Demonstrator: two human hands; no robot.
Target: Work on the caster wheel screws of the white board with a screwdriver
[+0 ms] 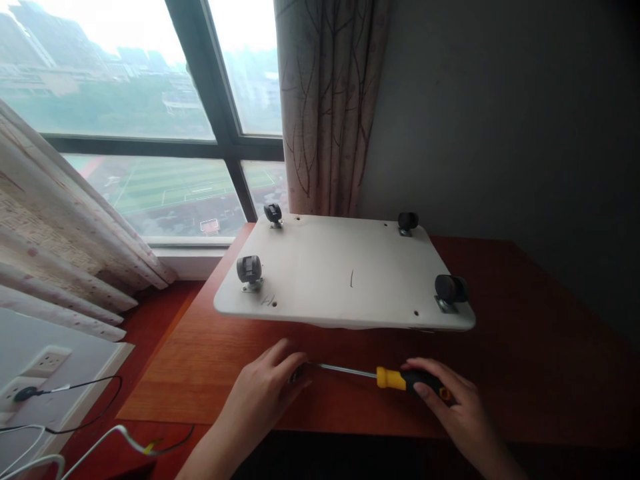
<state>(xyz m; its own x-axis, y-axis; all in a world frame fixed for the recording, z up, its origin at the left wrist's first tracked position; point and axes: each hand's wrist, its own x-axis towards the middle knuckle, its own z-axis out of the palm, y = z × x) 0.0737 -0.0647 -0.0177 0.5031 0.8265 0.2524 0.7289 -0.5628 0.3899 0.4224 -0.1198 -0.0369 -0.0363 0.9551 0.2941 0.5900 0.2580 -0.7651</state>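
So your right grip (447, 393) is curled round the screwdriver (391, 378), shaft (347, 370) pointing sideways at your left grip (280, 377), pinched on a small dark piece (297, 373).

The right hand (460, 395) grips a screwdriver (390, 378) pointing toward the left hand (267, 381); beyond both lies a white board (325, 270).

Two hands (267, 379); one screwdriver (393, 378); one board (320, 273); four casters (249, 269); one table (195, 367); two curtains (327, 100)
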